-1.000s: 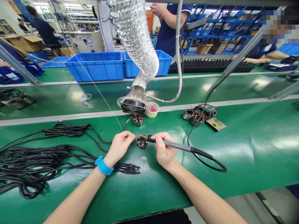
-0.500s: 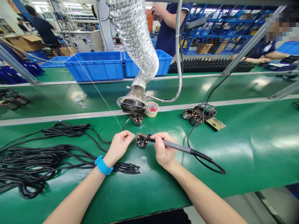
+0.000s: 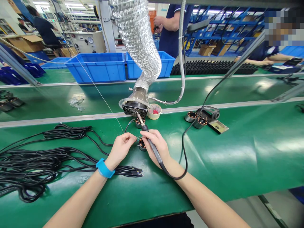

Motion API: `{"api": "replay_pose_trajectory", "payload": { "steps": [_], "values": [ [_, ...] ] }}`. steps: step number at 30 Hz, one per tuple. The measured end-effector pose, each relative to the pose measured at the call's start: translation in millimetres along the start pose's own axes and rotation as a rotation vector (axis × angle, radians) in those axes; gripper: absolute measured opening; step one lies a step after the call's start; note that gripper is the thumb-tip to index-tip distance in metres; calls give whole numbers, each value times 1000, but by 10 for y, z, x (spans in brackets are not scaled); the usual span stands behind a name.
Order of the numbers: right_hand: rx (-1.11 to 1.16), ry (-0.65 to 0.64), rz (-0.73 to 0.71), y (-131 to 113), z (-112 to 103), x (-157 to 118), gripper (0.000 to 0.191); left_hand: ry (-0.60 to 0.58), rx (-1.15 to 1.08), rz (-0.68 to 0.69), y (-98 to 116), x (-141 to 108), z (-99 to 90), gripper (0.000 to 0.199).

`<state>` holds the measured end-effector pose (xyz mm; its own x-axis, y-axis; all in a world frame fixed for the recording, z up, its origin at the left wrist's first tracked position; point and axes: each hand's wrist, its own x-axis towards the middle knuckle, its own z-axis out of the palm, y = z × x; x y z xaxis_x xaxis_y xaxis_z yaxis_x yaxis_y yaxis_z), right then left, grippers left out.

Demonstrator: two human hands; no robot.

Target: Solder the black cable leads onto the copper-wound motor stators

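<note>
My left hand (image 3: 122,148), with a blue wristband (image 3: 105,168), pinches something thin beside a round motor stator (image 3: 142,144); thin solder wire (image 3: 102,95) runs down near its fingertips. My right hand (image 3: 157,148) holds a grey soldering iron (image 3: 153,147), its metal tip pointing up and away. The right fingertips partly cover the stator. A second stator (image 3: 139,122) sits just behind, under the fan, partly hidden by the iron. A black cable (image 3: 128,125) leads down from it toward my left hand.
Bundled black cables (image 3: 35,164) lie at left. A fume duct (image 3: 140,41) hangs above a tub (image 3: 154,112) with something red. At right are two stators (image 3: 200,122) and an iron stand (image 3: 210,113). Behind are blue bins (image 3: 97,68), black trays (image 3: 213,67) and people.
My right hand has turned the iron from pointing left to pointing up, its tip now off the front stator and its cord nearer. The left hand has stayed in place.
</note>
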<state>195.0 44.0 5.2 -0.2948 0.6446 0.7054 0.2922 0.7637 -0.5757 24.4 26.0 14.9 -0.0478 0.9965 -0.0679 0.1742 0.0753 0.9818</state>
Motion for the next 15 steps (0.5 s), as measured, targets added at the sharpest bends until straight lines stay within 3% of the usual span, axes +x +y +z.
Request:
{"api": "replay_pose_trajectory", "payload": {
  "steps": [7, 15],
  "values": [
    [38, -75, 22, 49, 86, -17, 47, -13, -13, 26, -2, -20, -10, 26],
    [30, -105, 6, 61, 155, -23, 49, -37, 129, 171, -2, -56, -23, 25]
  ]
}}
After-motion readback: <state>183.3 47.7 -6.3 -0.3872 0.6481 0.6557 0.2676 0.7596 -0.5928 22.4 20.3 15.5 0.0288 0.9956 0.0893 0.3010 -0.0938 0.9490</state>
